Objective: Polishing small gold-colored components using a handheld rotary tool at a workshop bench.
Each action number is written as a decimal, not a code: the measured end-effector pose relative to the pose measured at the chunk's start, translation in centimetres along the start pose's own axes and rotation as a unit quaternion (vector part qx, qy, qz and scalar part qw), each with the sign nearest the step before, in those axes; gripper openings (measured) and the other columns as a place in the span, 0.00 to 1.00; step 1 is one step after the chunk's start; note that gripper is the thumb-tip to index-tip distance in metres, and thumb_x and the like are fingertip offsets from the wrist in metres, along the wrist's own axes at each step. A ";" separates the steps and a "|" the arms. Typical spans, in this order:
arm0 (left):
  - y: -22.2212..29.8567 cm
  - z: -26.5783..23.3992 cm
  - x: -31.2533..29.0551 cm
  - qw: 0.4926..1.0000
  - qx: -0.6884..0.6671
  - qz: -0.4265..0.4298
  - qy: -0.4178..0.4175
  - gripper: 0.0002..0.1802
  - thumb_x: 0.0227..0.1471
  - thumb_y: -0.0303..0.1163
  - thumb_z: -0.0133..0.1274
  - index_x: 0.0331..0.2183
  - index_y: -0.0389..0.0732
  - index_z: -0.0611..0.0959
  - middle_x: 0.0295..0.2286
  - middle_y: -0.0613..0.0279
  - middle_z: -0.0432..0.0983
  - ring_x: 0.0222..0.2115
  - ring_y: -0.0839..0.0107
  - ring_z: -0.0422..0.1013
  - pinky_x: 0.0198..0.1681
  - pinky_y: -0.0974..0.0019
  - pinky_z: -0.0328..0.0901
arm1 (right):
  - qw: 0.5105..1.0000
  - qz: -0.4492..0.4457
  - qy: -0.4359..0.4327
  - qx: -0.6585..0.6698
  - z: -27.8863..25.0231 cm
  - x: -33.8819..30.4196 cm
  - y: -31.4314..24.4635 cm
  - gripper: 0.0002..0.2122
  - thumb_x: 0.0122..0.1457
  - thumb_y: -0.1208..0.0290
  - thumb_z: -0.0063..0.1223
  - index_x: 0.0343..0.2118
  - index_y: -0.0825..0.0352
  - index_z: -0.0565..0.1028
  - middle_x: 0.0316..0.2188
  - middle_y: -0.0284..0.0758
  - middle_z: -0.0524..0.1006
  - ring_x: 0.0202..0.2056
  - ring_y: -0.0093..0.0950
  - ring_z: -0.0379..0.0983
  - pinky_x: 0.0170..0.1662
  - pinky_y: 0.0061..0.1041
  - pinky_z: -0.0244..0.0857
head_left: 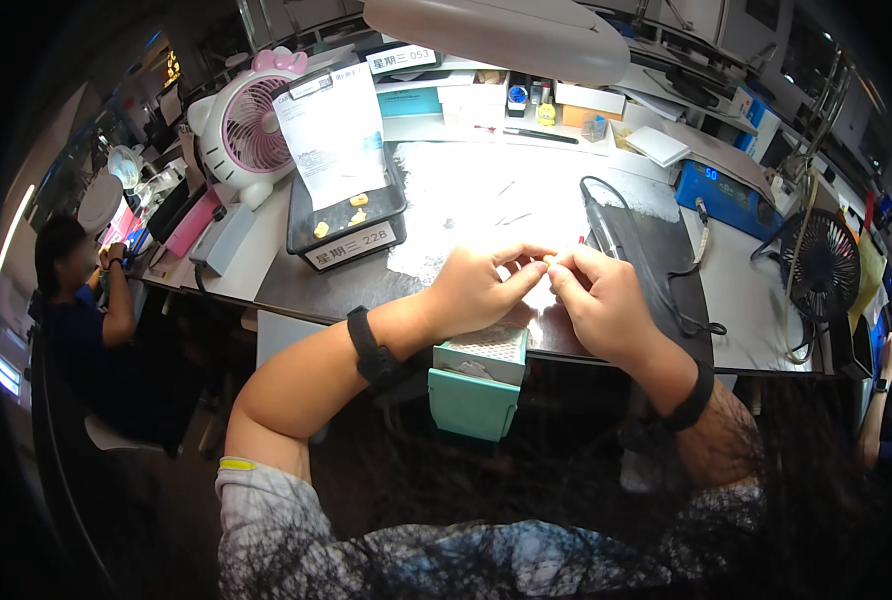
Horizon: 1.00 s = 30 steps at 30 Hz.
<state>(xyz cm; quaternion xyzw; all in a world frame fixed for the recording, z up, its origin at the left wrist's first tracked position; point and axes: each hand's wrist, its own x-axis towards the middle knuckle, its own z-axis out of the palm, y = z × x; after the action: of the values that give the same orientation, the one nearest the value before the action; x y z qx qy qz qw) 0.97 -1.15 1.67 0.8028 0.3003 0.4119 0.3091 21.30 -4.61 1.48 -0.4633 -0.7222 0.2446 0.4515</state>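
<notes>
My left hand (478, 290) and my right hand (598, 298) meet over the brightly lit patch of the dark work mat (656, 240). Their fingertips pinch a tiny pale piece (547, 262) between them; it is too small to make out. Both wrists wear black bands. Just below my hands a small teal box (476, 385) with a perforated top hangs at the bench's front edge. A handpiece with a black cable (606, 225) lies on the mat to the right of my hands.
A black tray (341, 225) with small yellowish pieces and a paper sheet stands at the left. A pink fan (251, 125) is behind it, a black fan (821, 265) and a blue device (721, 195) at right. A lamp head (496, 35) hangs overhead. Another person (76, 300) sits at the left.
</notes>
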 end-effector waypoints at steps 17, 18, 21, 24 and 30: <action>-1.3 0.2 -0.1 1.000 0.006 0.021 0.000 0.13 0.65 0.27 0.58 0.49 0.39 0.87 0.27 0.65 0.85 0.24 0.81 0.80 0.30 0.74 0.75 | 1.000 0.011 -0.010 0.004 0.0 0.1 -0.2 0.09 0.65 0.70 0.58 0.34 0.72 0.79 0.22 0.48 0.78 0.23 0.41 0.76 0.29 0.37 0.67; -1.3 0.2 -0.1 0.999 0.003 0.034 0.004 0.13 0.65 0.26 0.57 0.50 0.38 0.87 0.27 0.65 0.85 0.25 0.81 0.81 0.30 0.74 0.75 | 1.000 0.001 -0.010 0.002 0.0 0.1 -0.1 0.09 0.65 0.69 0.58 0.34 0.72 0.79 0.22 0.48 0.78 0.24 0.43 0.77 0.30 0.38 0.67; -1.1 0.3 0.2 0.999 0.000 0.042 0.000 0.13 0.65 0.26 0.58 0.50 0.38 0.87 0.28 0.64 0.85 0.25 0.81 0.81 0.30 0.75 0.75 | 1.000 0.005 -0.010 -0.008 -0.3 0.0 0.0 0.09 0.64 0.69 0.58 0.35 0.71 0.79 0.22 0.48 0.79 0.24 0.45 0.77 0.30 0.39 0.67; -1.3 0.3 0.3 0.998 0.007 0.060 0.005 0.13 0.64 0.25 0.58 0.49 0.37 0.87 0.30 0.63 0.86 0.25 0.81 0.81 0.30 0.75 0.75 | 1.000 -0.001 -0.007 -0.006 -0.3 0.0 0.0 0.09 0.65 0.69 0.57 0.35 0.71 0.79 0.23 0.48 0.79 0.25 0.45 0.77 0.31 0.39 0.68; -1.2 -0.1 -0.2 0.999 -0.014 0.031 0.009 0.13 0.62 0.25 0.60 0.49 0.36 0.87 0.32 0.61 0.87 0.27 0.81 0.80 0.33 0.74 0.75 | 1.000 0.005 -0.005 0.014 0.3 0.0 0.1 0.08 0.65 0.70 0.57 0.36 0.71 0.80 0.25 0.49 0.80 0.25 0.44 0.78 0.31 0.38 0.69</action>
<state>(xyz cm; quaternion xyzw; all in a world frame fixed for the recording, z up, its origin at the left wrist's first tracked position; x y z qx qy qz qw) 0.56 -0.54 0.74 0.8038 0.2716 0.4326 0.3050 21.06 -4.55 1.31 -0.4595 -0.7187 0.2597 0.4527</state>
